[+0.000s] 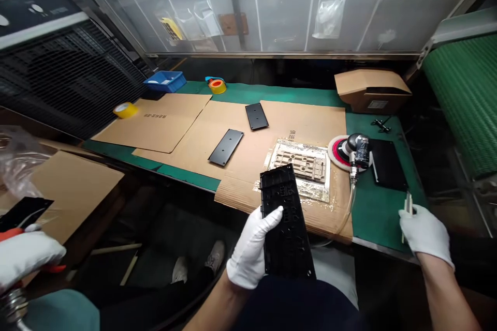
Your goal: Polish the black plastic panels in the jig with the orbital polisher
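My left hand (252, 248), in a white glove, grips a long black plastic panel (285, 222) by its left edge, the thumb on its ribbed, recessed face. The panel is tilted up in front of the bench's front edge. At the bench's right front, my right hand (425, 230), also gloved, has its fingers closed round a thin pale tool (406, 212) with a narrow tip; its exact kind is unclear. Beyond the held panel lies a beige fixture (301, 163) on a taped white plate. To the right of it stands a round-pad sander (355, 152) with a hose.
Two smooth black panels (226, 147) lie on cardboard (186, 163); a dark flat piece (389, 165) lies on the green mat near my right hand. A carton (373, 90), blue bin (166, 81) and tape rolls (125, 109) stand farther back. At left, another person's gloved hand (31, 258) holds an orange tool.
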A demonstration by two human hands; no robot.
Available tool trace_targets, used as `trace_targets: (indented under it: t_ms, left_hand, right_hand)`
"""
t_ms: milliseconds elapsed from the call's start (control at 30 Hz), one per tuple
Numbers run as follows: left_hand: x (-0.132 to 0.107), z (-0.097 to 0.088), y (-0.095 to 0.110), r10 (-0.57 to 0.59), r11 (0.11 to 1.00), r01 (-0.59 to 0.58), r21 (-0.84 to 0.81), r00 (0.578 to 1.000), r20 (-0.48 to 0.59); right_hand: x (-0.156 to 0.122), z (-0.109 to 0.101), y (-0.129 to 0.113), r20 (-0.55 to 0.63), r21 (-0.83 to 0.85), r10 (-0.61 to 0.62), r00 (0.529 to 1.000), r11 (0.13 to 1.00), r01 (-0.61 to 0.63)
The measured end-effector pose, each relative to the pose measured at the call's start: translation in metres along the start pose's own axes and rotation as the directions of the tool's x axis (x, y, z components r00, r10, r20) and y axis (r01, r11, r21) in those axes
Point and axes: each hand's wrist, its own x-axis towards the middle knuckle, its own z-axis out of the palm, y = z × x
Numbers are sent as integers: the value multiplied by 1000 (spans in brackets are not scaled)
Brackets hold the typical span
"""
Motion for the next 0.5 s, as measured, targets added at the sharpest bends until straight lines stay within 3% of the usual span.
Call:
trace_targets:
  t_ms: [67, 133, 200, 233, 300, 367, 433, 467, 500]
  left_hand:
    - [-1, -2, 0, 3, 999, -4, 46, 1000, 26]
    - [-2, -3, 0, -23, 993, 13, 116, 996, 90]
    - [-2, -4, 2, -98, 978, 58, 202, 977, 192]
    - [-2, -3, 2, -149, 964, 86, 251, 958, 243]
    - [1, -1, 4, -256, 929, 139, 343, 910, 326]
    - [5, -1, 5, -343, 892, 184, 413, 870, 354]
    - [7, -5, 5, -372, 886, 228, 404, 869, 325]
    - [7, -8, 4, -340, 909, 232, 347, 893, 294]
    - [6, -13, 2, -291, 937, 220, 270, 921, 258]
  right_hand:
    - [-22, -2, -3, -84, 253, 36, 996, 967, -13]
    - [-56, -7, -18, -126, 612, 55, 991, 790, 34]
    - [-93, -16, -46, -41, 825, -70, 997, 560, 73]
    - [-109, -22, -62, 48, 853, -200, 979, 517, 64]
    - [-130, -34, -94, 215, 888, -441, 871, 460, 13]
    - [-136, -42, -118, 360, 904, -643, 676, 420, -81]
    - [-137, -45, -129, 464, 883, -728, 504, 426, -199]
    - [-138, -45, -130, 497, 867, -727, 473, 435, -242]
    - [-141, -43, -131, 509, 860, -707, 490, 435, -265]
